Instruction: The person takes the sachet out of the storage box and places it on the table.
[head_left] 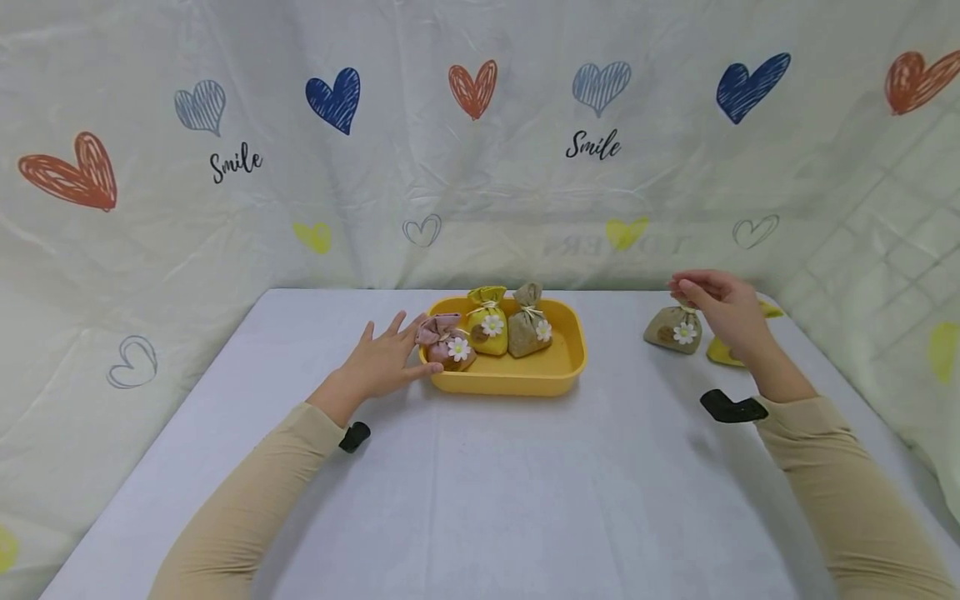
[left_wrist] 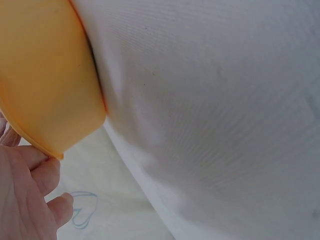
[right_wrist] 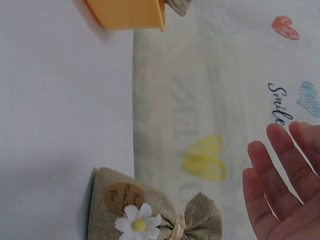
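Observation:
My left hand [head_left: 384, 360] spreads its fingers at the left end of a yellow tray [head_left: 510, 384]; in the left wrist view its fingertips touch the tray's rim [left_wrist: 55, 152]. Inside the tray are a pink sachet [head_left: 442, 333] nearest that hand, a yellow sachet [head_left: 480, 318] and a beige sachet [head_left: 523, 332], each with a white flower. My right hand [head_left: 723, 312] hovers by the tied neck of another beige sachet [head_left: 663, 327] on the table. In the right wrist view its fingers are loosely bent, apart from that sachet [right_wrist: 105, 217], and hold nothing.
A second yellow sachet [head_left: 718, 352] lies partly hidden behind my right hand. The white-covered table [head_left: 525, 483] ends at a pale curtain [head_left: 495, 183] printed with hearts, which also hangs along both sides. Black straps [head_left: 731, 407] show at the wrists.

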